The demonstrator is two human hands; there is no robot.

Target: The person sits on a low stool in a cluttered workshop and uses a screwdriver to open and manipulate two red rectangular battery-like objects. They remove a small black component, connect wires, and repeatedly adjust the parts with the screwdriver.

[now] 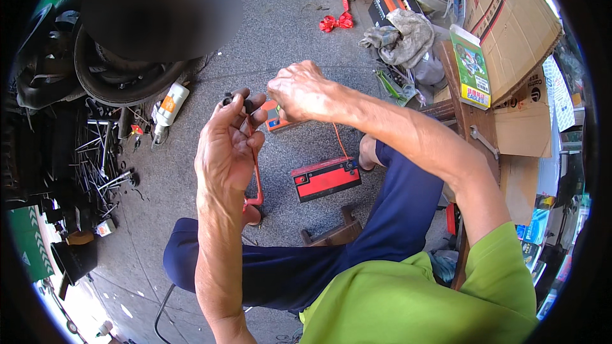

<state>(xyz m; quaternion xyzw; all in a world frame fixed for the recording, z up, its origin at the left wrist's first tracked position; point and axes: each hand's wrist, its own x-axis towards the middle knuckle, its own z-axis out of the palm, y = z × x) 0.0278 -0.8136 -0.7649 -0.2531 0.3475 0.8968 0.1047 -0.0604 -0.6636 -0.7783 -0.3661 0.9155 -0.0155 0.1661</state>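
My left hand [231, 137] is raised, palm up, with its fingers curled round a small dark part [247, 103] that looks like a connector. A red-orange cable [258, 181] hangs below this hand. Close by on the right, my right hand [299, 91] is closed, back of the hand upward; whatever it pinches is hidden. Behind it shows an orange and grey box-shaped device [279, 122]. A red and black battery [326, 181] lies on the floor between my legs, and a thin orange wire [340, 140] runs up from its right end toward my right forearm.
Tyres [121, 83] and scattered metal tools [102, 153] lie at left, beside a white bottle [171, 105]. A small wooden stool [335, 234] is between my legs. At right are a grey rag [405, 38], a wrench [484, 141], a green-yellow box [470, 67] and cardboard [510, 13].
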